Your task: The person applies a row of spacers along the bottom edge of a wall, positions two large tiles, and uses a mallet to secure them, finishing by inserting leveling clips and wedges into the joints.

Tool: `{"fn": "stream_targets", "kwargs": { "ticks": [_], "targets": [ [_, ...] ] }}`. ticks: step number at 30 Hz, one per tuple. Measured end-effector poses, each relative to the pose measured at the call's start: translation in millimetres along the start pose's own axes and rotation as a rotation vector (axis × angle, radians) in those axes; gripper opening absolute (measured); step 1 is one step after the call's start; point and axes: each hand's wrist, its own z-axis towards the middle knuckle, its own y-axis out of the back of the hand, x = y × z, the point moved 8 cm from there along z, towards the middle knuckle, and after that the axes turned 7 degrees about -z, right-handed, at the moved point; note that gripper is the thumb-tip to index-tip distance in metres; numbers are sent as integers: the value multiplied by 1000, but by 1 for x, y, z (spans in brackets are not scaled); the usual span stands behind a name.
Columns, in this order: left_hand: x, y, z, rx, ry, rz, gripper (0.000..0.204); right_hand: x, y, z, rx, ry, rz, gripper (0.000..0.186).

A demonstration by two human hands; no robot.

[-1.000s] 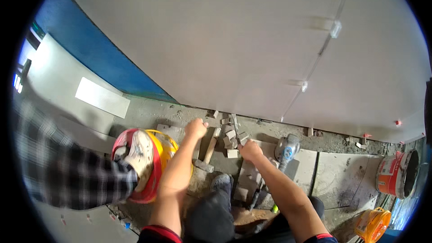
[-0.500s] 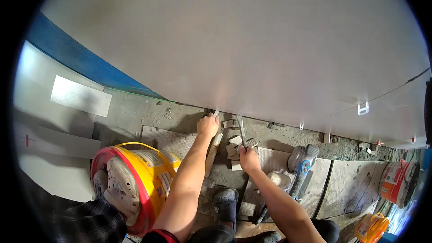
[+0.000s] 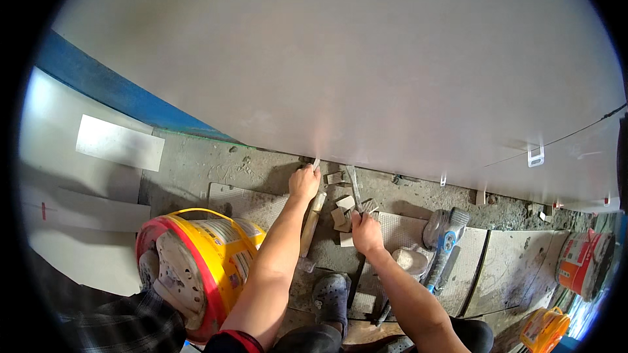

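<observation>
A large grey wall panel (image 3: 340, 59) stands before me, its lower edge just above the rough floor. My left hand (image 3: 305, 183) is closed around a thin, pale wedge-like piece (image 3: 316, 164) at that edge. To its right, my right hand (image 3: 367, 233) grips the near end of a flat metal bar (image 3: 355, 189); the bar's far end reaches the panel's bottom edge. Whether the tip sits under the panel I cannot tell. Small cut tile pieces (image 3: 343, 203) lie between my hands, and a long tool with a pale handle (image 3: 313, 222) rests beside my left forearm.
A yellow bucket with a red rim (image 3: 208, 268) is at my left. Right of my right hand lies a blue-grey power tool (image 3: 447, 242). An orange-and-white bucket (image 3: 579, 265) and a smaller yellow one (image 3: 544, 328) are far right. A white clip (image 3: 536, 156) sticks out at the panel seam.
The view has shifted slightly, so the scene sits a little further right. Both hands keep their grips and places at the panel's lower edge.
</observation>
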Motion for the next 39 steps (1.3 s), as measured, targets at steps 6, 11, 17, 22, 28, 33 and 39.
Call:
{"fn": "stream_targets", "kwargs": {
  "ticks": [6, 11, 17, 22, 28, 33, 39],
  "targets": [
    [-4, -1, -1, 2, 3, 24, 31, 3, 5, -2, -21, 32, -17, 55],
    [-9, 0, -3, 5, -28, 98, 30, 2, 4, -2, -10, -14, -6, 53],
    [-12, 2, -3, 1, -11, 114, 29, 2, 3, -2, -27, 10, -12, 53],
    [-15, 3, -4, 1, -11, 114, 29, 3, 5, -3, -24, 1, -7, 52],
    [-16, 1, -3, 1, -7, 132, 28, 1, -1, 1, -23, 24, -18, 51],
    [-14, -1, -4, -7, -10, 145, 27, 1, 1, -3, -3, -65, -4, 51],
    [-15, 0, -3, -20, 4, 143, 28, -9, -13, 6, 11, -15, -18, 52]
  ]
}}
